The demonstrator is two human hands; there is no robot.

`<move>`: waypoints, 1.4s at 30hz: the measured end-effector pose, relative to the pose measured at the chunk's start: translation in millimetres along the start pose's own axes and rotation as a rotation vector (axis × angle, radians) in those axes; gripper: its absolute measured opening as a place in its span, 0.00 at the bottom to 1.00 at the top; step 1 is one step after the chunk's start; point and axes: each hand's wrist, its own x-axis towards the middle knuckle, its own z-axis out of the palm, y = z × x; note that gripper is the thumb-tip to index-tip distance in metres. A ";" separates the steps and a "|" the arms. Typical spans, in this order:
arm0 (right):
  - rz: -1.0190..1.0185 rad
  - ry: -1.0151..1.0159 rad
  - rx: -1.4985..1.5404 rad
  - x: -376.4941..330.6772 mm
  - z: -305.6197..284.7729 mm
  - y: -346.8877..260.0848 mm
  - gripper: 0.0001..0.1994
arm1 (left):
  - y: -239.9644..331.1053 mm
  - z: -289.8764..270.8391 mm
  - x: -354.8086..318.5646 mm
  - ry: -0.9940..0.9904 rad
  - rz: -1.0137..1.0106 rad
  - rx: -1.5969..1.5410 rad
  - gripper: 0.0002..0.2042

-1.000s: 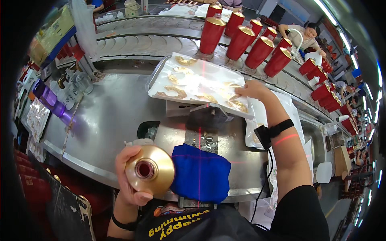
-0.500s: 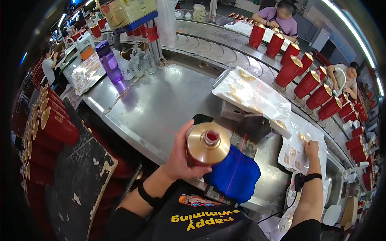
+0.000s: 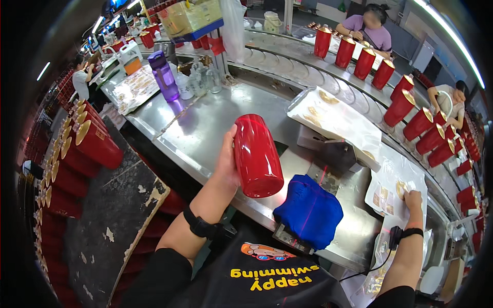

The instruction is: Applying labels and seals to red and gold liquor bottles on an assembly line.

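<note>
My left hand [image 3: 227, 163] grips a glossy red cylindrical can [image 3: 257, 156], held on its side above the front edge of the steel workbench [image 3: 205, 128]. My right hand [image 3: 412, 200] rests on a sheet of round gold stickers [image 3: 393, 187] at the right end of the bench, fingers pinching at one sticker. A blue cloth pad [image 3: 308, 211] on a small fixture lies between my hands, with a thin red laser line across it.
A tray of gold stickers under plastic film [image 3: 334, 115] sits behind the fixture. Red cans with gold lids [image 3: 411, 110] ride a curved conveyor beyond. More red cans [image 3: 84, 143] are stacked at the left. A purple bottle [image 3: 164, 77] stands at the back left. Other workers sit far off.
My left hand has turned the can from its gold lid end facing me to its red side. My right hand moved from the tray down to the sticker sheet.
</note>
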 end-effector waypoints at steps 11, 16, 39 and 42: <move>0.317 -0.127 0.879 -5.4 -124.2 -70.5 0.18 | 7.0 9.8 -3.8 0.002 0.037 0.056 0.28; 0.272 -0.130 1.037 -11.0 -165.0 -106.1 0.17 | 4.1 12.7 -3.8 -0.010 0.123 0.084 0.27; -0.630 0.168 1.689 -112.2 -343.8 -395.2 0.10 | -45.2 16.1 -53.4 -0.136 0.878 1.386 0.50; -0.854 0.257 1.541 -137.1 -354.1 -399.7 0.10 | -55.1 2.3 -55.3 -0.033 0.859 1.354 0.49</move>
